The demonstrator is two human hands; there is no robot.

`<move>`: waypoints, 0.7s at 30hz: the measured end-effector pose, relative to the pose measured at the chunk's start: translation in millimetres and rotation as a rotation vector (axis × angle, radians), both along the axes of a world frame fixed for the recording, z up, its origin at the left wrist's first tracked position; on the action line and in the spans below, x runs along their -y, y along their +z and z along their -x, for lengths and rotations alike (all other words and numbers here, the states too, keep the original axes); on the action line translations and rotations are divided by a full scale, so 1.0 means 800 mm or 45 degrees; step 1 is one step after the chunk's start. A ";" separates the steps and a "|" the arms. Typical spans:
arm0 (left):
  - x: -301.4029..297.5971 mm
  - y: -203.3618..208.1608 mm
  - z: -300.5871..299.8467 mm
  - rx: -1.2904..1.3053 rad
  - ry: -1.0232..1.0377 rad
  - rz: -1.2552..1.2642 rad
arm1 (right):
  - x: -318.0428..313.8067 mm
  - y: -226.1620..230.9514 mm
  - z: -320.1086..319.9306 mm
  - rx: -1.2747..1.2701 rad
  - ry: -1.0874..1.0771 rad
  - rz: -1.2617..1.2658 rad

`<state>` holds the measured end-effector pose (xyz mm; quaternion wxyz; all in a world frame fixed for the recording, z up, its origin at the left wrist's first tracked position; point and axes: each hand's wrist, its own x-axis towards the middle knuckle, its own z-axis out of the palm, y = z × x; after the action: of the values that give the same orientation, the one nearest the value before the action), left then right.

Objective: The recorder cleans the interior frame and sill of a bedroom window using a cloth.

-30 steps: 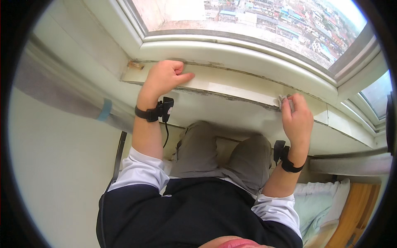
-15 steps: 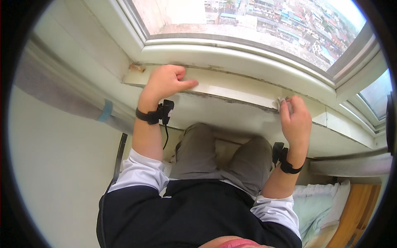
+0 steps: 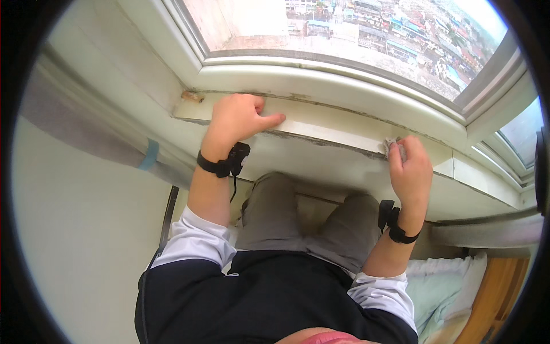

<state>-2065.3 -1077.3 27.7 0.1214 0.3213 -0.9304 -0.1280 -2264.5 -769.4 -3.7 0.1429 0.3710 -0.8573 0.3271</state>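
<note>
A narrow cream window sill point(image 3: 338, 128) runs below the window, with dark, dirty marks along its front edge and back seam. Toward its left end rests my left hand point(image 3: 238, 118), holding nothing; the thumb is stretched out to the right, apart from the curled forefinger, and the other fingers are mostly hidden. Farther right, my right hand point(image 3: 412, 163) pinches a small crumpled grey-white cloth point(image 3: 392, 146) against the sill's front edge. Whether it is fabric or paper I cannot tell. Each wrist wears a black strap with a small device.
Behind the sill stands the white window frame point(image 3: 326, 80), with a second pane point(image 3: 521, 132) at the right. A brownish damaged spot point(image 3: 192, 97) marks the sill's left corner. A gathered curtain point(image 3: 109, 137) hangs left. Bedding point(image 3: 429, 286) and a wooden board point(image 3: 495, 298) lie lower right.
My left hand has slid a little to the right along the sill. The right hand stays at nearly the same spot with the cloth.
</note>
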 end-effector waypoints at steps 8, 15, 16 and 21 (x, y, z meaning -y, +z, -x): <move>0.004 0.008 0.000 0.056 0.030 -0.039 | 0.002 0.000 -0.002 0.036 0.014 0.021; 0.004 0.003 0.000 0.020 -0.029 -0.019 | -0.001 -0.003 0.002 -0.002 0.011 0.006; 0.005 0.004 -0.001 0.017 -0.028 -0.017 | -0.001 -0.003 0.002 0.012 0.009 -0.002; 0.005 0.008 -0.001 0.083 0.015 -0.069 | 0.001 0.000 -0.002 0.057 0.011 0.029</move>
<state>-2064.7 -1081.6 34.2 0.0830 0.3339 -0.9282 -0.1420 -2262.7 -770.1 -4.0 0.1265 0.3656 -0.8549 0.3457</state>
